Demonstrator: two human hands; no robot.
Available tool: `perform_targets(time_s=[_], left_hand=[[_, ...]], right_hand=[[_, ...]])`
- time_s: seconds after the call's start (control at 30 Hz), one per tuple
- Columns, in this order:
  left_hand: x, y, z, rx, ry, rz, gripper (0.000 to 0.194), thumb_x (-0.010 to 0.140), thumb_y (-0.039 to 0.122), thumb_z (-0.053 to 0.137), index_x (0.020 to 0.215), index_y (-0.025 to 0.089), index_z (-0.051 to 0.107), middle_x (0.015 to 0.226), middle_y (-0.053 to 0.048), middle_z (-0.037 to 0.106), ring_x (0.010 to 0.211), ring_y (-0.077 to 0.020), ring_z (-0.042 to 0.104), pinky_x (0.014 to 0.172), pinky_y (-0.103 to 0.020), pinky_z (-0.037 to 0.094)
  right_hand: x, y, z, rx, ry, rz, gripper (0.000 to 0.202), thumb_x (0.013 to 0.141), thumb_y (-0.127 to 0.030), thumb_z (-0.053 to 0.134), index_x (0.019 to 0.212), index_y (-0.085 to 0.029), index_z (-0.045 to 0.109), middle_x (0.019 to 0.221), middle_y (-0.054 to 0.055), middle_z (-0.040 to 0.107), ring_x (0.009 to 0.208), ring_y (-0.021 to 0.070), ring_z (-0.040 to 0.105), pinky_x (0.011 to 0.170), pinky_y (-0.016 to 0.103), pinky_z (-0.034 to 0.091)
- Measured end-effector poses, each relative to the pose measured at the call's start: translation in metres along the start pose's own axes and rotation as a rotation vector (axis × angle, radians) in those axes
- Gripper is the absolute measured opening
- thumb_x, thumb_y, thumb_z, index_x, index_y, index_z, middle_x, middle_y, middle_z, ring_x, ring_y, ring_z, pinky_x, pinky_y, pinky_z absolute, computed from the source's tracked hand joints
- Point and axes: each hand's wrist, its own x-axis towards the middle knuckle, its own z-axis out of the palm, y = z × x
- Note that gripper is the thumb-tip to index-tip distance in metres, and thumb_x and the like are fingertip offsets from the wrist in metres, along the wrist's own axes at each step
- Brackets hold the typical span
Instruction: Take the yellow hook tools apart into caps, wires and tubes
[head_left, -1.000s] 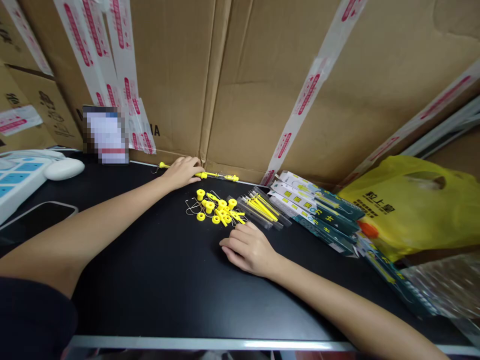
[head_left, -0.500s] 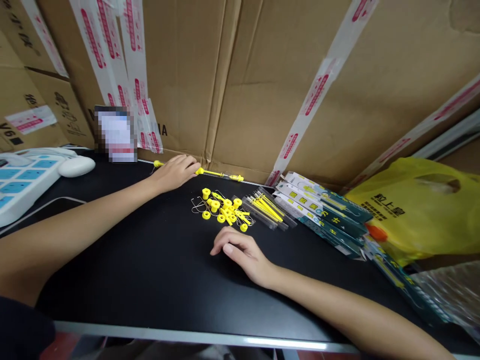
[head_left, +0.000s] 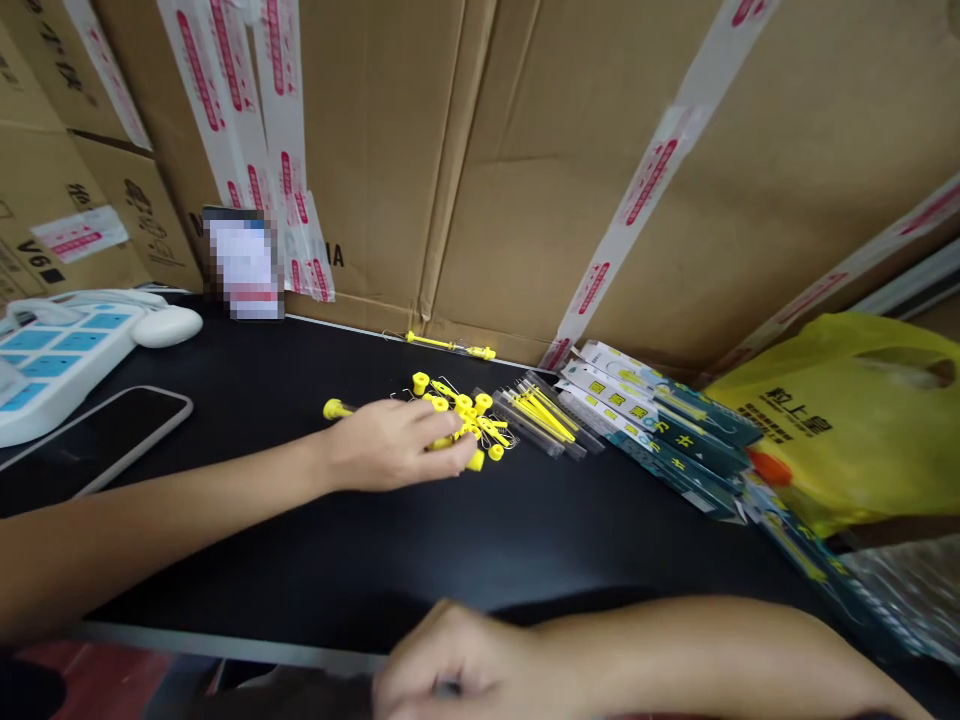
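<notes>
Slim yellow-ended plastic tube point(head_left: 337, 409), left of frame centre, seemingly held beneath the left hand point(head_left: 403, 442); right hand point(head_left: 465, 658) at bottom edge, grip impossible to tell. Possible snagging on thin metal wires point(head_left: 512, 439) or scattering of small yellow plastic caps point(head_left: 421, 383), if dragged sideways.

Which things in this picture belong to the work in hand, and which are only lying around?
Probably in the work:
small yellow parts at the left hand
yellow rods
clear tubes
hooked yellow piece at the back
printed boxes, perhaps

Probably just lying around:
power strip
white oval object
flat phone
yellow bag
</notes>
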Motion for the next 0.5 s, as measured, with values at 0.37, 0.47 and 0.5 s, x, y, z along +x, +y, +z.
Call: perform_targets(time_s=[0.37, 0.47, 0.5], left_hand=[[-0.016, 0.018, 0.017, 0.1, -0.026, -0.154, 0.025, 0.095, 0.038, 0.041, 0.11, 0.023, 0.053, 0.091, -0.002, 0.063, 0.072, -0.0128, 0.063, 0.055, -0.021, 0.041], [-0.017, 0.02, 0.018, 0.108, -0.06, -0.157, 0.025, 0.095, 0.039, 0.04, 0.11, 0.023, 0.052, 0.088, -0.001, 0.063, 0.069, -0.0126, 0.063, 0.055, -0.022, 0.04], [-0.017, 0.02, 0.018, 0.103, -0.068, -0.155, 0.025, 0.094, 0.038, 0.04, 0.11, 0.023, 0.052, 0.086, -0.001, 0.063, 0.069, -0.0127, 0.063, 0.055, -0.022, 0.04]], right_hand=[[-0.03, 0.021, -0.075, -0.634, 0.904, 0.056, 0.035, 0.094, -0.034, 0.039, 0.063, -0.02, 0.043, 0.055, -0.003, 0.043, 0.051, 0.0101, 0.039, 0.052, 0.025, 0.033], [-0.028, 0.026, -0.077, -0.757, 0.795, 0.126, 0.023, 0.091, -0.033, 0.045, 0.073, -0.02, 0.045, 0.061, -0.004, 0.044, 0.052, 0.0094, 0.039, 0.053, 0.023, 0.032], [-0.028, 0.027, -0.077, -0.785, 0.769, 0.143, 0.02, 0.091, -0.033, 0.045, 0.075, -0.02, 0.045, 0.062, -0.004, 0.045, 0.053, 0.0093, 0.04, 0.054, 0.023, 0.033]])
